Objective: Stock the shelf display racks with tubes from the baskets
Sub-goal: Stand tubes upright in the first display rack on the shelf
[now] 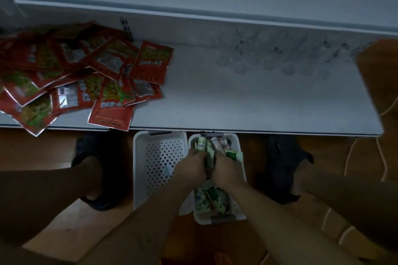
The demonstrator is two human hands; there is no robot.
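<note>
Both your hands are down in the right basket (240, 180) on the floor. Your left hand (190, 166) and right hand (228, 170) are side by side, each clenched around tubes (210, 151) from the pile in it. The left basket (155, 163) touches it and looks almost bare. Above them, the white shelf (247, 101) carries a heap of red packets (75, 75) at left and the clear racks (275, 56) at right, blurred and hard to read.
</note>
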